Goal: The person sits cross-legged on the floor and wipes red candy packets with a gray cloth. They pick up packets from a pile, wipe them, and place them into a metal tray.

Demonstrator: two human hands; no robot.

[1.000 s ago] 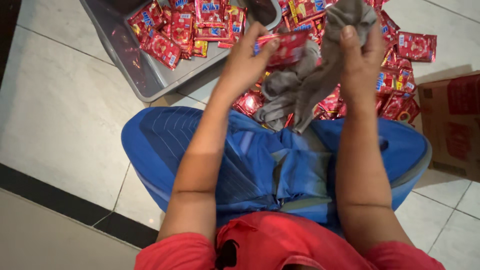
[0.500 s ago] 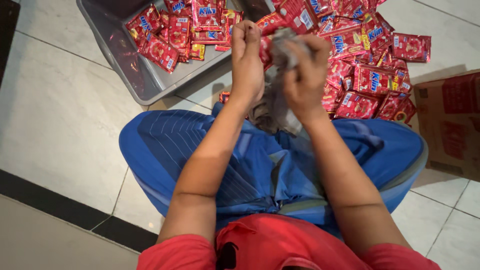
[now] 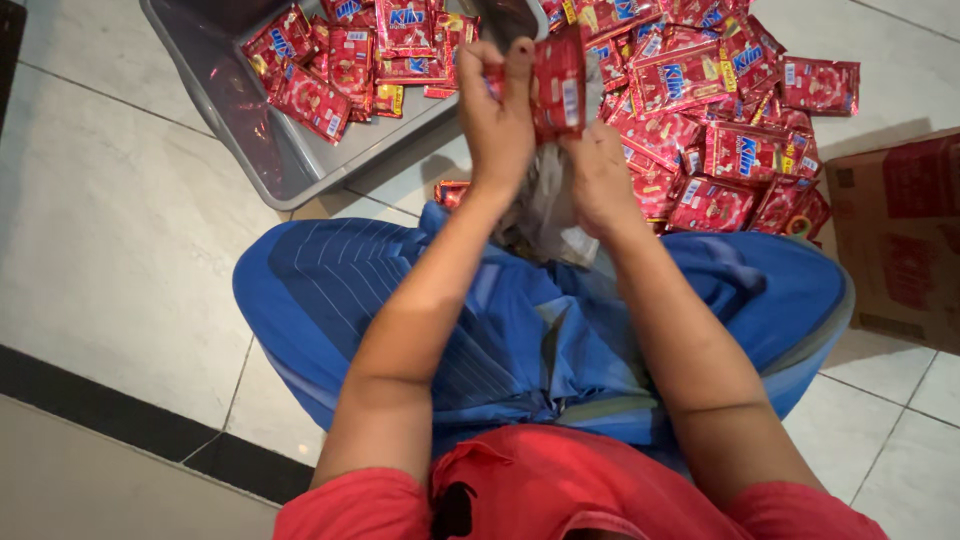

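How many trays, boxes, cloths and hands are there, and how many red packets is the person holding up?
Grey tray: 1
Brown cardboard box: 1
Grey cloth: 1
Hands, left hand and right hand: 2
Red packet held up: 1
Total: 6

top: red short-sleeved shirt [image 3: 560, 490], dark mark at chest
legs: blue wrap cloth [image 3: 520, 320], thin pale stripes
arms: bare below sleeves, no watch
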